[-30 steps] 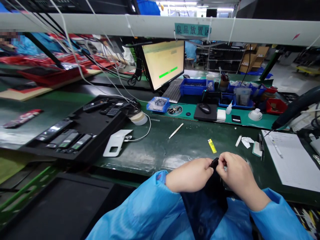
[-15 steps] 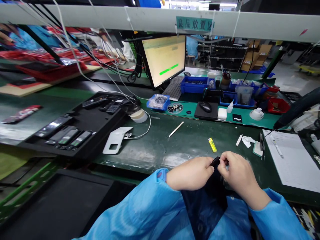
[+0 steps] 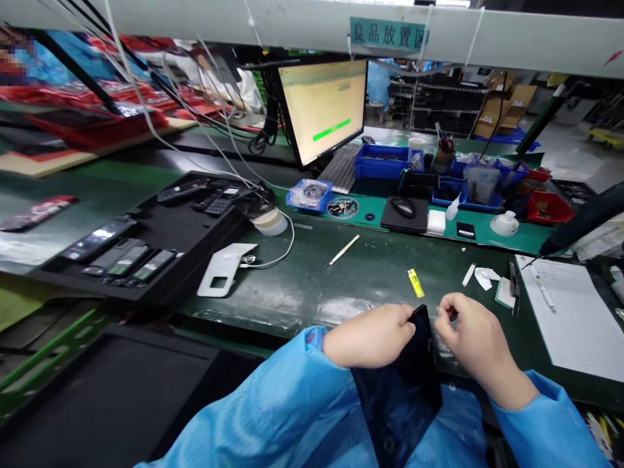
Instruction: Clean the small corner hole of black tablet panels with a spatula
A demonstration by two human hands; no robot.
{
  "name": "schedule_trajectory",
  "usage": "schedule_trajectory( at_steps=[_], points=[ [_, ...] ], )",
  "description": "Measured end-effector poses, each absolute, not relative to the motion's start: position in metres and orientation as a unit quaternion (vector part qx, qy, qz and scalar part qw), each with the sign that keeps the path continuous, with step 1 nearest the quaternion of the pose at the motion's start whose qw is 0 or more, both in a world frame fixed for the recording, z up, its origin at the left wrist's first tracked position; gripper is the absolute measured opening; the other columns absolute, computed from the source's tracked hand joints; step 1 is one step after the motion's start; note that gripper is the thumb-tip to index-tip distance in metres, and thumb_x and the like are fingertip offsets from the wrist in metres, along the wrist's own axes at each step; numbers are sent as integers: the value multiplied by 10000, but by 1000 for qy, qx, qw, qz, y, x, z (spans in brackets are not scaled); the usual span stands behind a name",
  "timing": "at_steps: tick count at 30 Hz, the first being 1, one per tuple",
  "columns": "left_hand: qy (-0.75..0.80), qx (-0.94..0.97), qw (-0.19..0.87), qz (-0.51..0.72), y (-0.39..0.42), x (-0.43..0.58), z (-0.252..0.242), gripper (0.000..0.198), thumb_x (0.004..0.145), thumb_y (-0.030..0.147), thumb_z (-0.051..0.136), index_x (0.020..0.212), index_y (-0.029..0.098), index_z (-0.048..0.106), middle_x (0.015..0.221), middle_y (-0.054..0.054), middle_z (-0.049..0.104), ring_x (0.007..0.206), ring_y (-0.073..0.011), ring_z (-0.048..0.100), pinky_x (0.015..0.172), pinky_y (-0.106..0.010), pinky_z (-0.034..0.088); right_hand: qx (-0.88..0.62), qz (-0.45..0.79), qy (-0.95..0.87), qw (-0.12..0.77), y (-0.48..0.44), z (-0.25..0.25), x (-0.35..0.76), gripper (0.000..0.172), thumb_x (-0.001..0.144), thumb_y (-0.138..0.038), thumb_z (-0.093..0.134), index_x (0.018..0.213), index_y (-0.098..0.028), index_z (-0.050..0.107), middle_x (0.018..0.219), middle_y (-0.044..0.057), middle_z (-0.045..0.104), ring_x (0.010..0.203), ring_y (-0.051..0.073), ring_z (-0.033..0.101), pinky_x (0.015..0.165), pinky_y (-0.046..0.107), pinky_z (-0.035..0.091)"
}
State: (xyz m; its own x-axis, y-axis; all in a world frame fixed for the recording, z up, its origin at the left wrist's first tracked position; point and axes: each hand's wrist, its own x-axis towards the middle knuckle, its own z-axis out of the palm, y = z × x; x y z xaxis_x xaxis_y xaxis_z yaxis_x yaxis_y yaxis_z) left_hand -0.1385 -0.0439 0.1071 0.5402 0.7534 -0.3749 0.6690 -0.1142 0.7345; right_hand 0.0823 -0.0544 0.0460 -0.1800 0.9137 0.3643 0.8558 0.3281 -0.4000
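Low in the head view, my left hand [image 3: 373, 335] is closed around the upper edge of a dark, glossy flat panel [image 3: 407, 396]. The panel looks like a tablet or a screen and slants down over my lap. A short gap to the right of its top corner, my right hand [image 3: 475, 335] has thumb and forefinger pinched together. Whatever sits in that pinch, if anything, is too small to make out. Just beyond both hands, a yellow lighter-like piece [image 3: 416, 283] lies on the dark green bench [image 3: 312, 279].
A black tray [image 3: 146, 227] of handheld devices stands to the left, beside a white bracket [image 3: 224, 270] with a cable. Behind are a monitor [image 3: 326, 104] and blue bins [image 3: 383, 161]. On the right, a dark power-screwdriver-like tool [image 3: 580, 224] hangs over paper [image 3: 580, 318].
My right hand has drawn away to the right from the panel's top corner, leaving a gap. My left hand keeps its hold, and more of the panel's dark face shows.
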Motion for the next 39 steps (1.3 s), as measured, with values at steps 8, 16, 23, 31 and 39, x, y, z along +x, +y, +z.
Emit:
schedule_trajectory(
  at_steps=[8, 16, 23, 31, 39],
  points=[
    [449, 730, 505, 101, -42, -155, 104, 344, 974, 302, 436, 1150, 276, 731, 1220, -27, 778, 1130, -263, 703, 978, -316, 495, -675, 56, -691, 254, 37, 24, 163, 148, 983, -307, 598, 1052, -199, 674, 957, 31, 733, 824, 175, 701, 757, 319, 549],
    [460, 716, 514, 109, -37, -169, 101, 357, 986, 326, 423, 1172, 279, 725, 1206, -35, 779, 1128, -257, 704, 986, -319, 498, -718, 17, -668, 193, 128, -9, 196, 283, 1021, -384, 646, 1214, -179, 661, 1172, 74, 693, 989, 201, 691, 883, 415, 603],
    [481, 695, 522, 116, -31, -179, 99, 338, 982, 360, 444, 1113, 259, 738, 1158, -58, 786, 1098, -281, 713, 969, -341, 509, -703, 17, -693, 155, 156, -27, 197, 297, 1010, -384, 660, 1230, -184, 661, 1256, 90, 669, 1086, 230, 672, 944, 455, 585],
    [488, 695, 514, 125, -29, -185, 87, 422, 987, 422, 448, 1243, 239, 729, 1301, -73, 756, 1257, -307, 662, 1087, -366, 480, -716, 95, -641, 259, 92, -8, 197, 300, 1018, -412, 640, 1209, -182, 661, 1167, 75, 690, 1027, 217, 679, 928, 445, 578],
    [478, 661, 563, 133, -21, -188, 60, 610, 906, 646, 562, 1361, 264, 700, 1439, -57, 688, 1398, -365, 567, 1268, -498, 319, -668, 288, -552, 408, -82, -61, 115, 251, 990, -436, 581, 991, -222, 712, 895, 50, 730, 837, 218, 683, 781, 355, 545]
  ],
)
